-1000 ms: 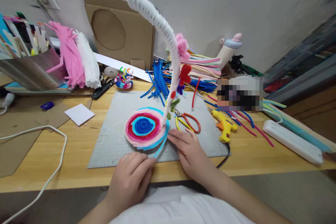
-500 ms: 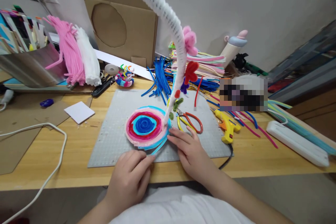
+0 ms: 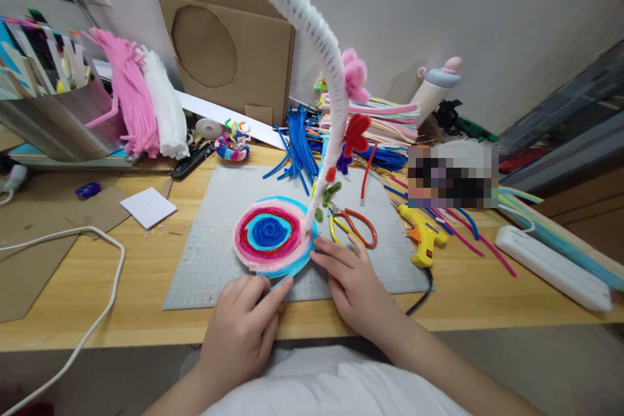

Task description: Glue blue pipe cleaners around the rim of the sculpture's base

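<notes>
A round coil of pipe cleaners (image 3: 268, 232) in blue, red, pink and light blue lies on the grey cutting mat (image 3: 195, 273). From its right side rises a tall curved white stem (image 3: 336, 97), wrapped in pipe cleaner and bearing a pink flower (image 3: 355, 75), a red shape (image 3: 357, 134) and green leaves (image 3: 332, 193). My left hand (image 3: 246, 322) is closed at the coil's near edge, pinching the light blue pipe cleaner (image 3: 281, 282). Fingers of my right hand (image 3: 358, 286) stretch out, their tips touching the coil's right rim.
Orange-and-yellow handled pliers (image 3: 358, 227) lie behind my right hand. A yellow glue gun (image 3: 423, 234) with a black cord is to their right, and a white power strip (image 3: 550, 266) farther right. Blue pipe cleaners (image 3: 299, 143) and a cardboard panel (image 3: 258, 45) are behind. A white cable (image 3: 117, 273) crosses the left side.
My left index finger has stretched slightly forward and right along the light blue pipe cleaner, and less of that strand shows. My right hand stays almost where it was.
</notes>
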### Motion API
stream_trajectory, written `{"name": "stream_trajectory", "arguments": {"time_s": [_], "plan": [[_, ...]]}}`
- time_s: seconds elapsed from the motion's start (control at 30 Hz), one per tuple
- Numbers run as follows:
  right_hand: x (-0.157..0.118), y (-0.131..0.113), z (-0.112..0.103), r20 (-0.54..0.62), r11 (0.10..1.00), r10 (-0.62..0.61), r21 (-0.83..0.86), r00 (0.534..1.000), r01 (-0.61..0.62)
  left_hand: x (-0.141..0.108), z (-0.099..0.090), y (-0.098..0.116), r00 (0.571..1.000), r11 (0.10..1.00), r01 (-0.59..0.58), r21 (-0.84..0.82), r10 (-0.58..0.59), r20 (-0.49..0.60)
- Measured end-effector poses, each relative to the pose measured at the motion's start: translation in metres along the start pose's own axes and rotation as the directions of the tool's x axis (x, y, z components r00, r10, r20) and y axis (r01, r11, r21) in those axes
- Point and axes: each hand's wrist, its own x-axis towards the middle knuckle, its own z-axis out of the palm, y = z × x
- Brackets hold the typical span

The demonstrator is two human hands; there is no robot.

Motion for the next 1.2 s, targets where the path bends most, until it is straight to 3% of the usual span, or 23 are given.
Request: {"name": "stream_trajectory", "arguments": {"time_s": [0.27, 0.5, 0.63, 0.97, 1.2], "plan": [[-0.0010, 0.0014, 0.0013, -0.019, 1.000, -0.013, 0.016, 1.000, 0.013, 0.0006, 0.0022, 0.0007, 0.999, 0.998, 0.042, 0.044, -0.043, 0.012], [-0.0047, 0.0048, 0.0007, -0.166, 0.985, 0.040, 0.174, 0.985, -0.010, 0.0011, 0.0007, 0.0019, 0.998, 0.996, 0.058, 0.065, -0.058, -0.001], [-0.0051, 0.0033, 0.0030, -0.148, 0.983, 0.015, 0.183, 0.989, 0.013, 0.0001, -0.0002, 0.0024, 0.997, 0.995, 0.074, 0.069, -0.073, -0.018], [0.0009, 0.0013, 0.0077, -0.030, 0.998, 0.066, -0.014, 0.997, -0.066, -0.0027, 0.0005, 0.0032, 0.995, 0.993, 0.100, 0.069, -0.099, -0.025], [-0.0002, 0.0032, 0.0080, -0.036, 0.998, 0.059, 0.028, 0.998, -0.058, 0.0009, -0.0004, 0.0071, 0.984, 0.986, 0.145, 0.086, -0.135, -0.113]]}}
